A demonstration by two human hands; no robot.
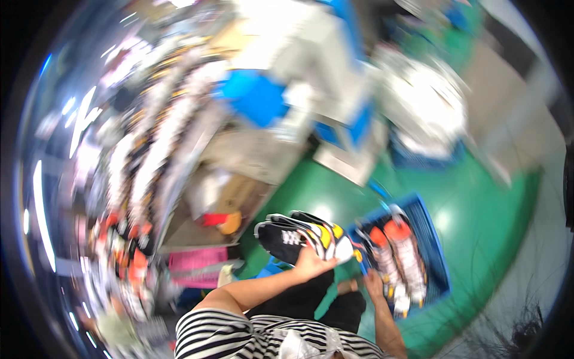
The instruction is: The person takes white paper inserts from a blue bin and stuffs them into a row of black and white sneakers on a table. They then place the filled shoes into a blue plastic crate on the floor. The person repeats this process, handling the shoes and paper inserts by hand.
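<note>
My left hand (314, 262) holds a small bundle of shoe uppers (287, 238), black with white edging, white laces and yellow patches. They lie overlapped, toes pointing left, above the green floor. Beside the near left side of a blue plastic crate (441, 264) is my right hand (373, 285). Its fingers are partly hidden and blurred, so I cannot tell whether they grip the rim. Inside the crate, two long rows of nested shoe uppers (406, 264) run lengthwise, mostly whitish with orange at the far end.
Left of me, a long rack or conveyor carries blurred rows of shoe parts (175, 121). An open cardboard box (251, 193) stands ahead. Beyond are white boxes (332, 67) and another blue crate (403, 157) under white bags (426, 103). A person (116, 325) is at lower left.
</note>
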